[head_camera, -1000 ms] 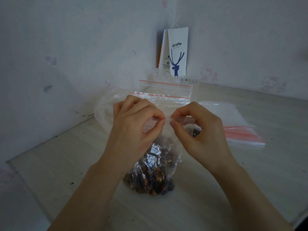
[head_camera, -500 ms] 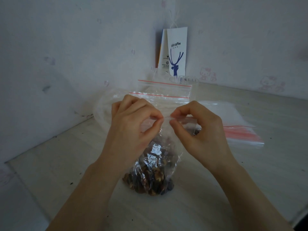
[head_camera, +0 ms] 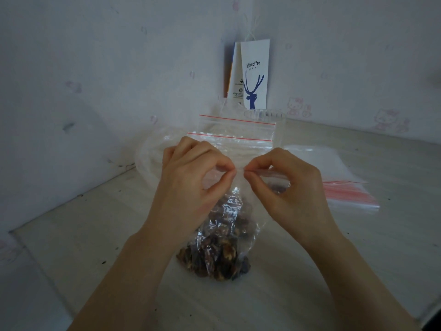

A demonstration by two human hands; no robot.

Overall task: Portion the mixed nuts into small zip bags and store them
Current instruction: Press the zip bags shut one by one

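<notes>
A clear plastic bag of mixed nuts (head_camera: 222, 247) stands on the table in front of me, its brown nuts heaped at the bottom. My left hand (head_camera: 191, 185) pinches the bag's top edge between thumb and forefinger. My right hand (head_camera: 284, 182) pinches the same edge right beside it, fingertips almost touching. Behind my hands stand two small zip bags (head_camera: 236, 132) with red seal lines, upright and see-through. A flat stack of spare zip bags (head_camera: 346, 187) with red strips lies on the table to the right.
A white paper coffee bag (head_camera: 254, 75) with a blue deer leans in the wall corner. A clear cup rim (head_camera: 265, 114) shows behind the zip bags. Crumpled clear plastic (head_camera: 152, 151) lies at the left. The pale table (head_camera: 358, 259) meets walls at back and left.
Both hands keep pinching the bag's top at the same spot; the fingertips have drawn slightly closer together. The bag and everything else stay where they were.
</notes>
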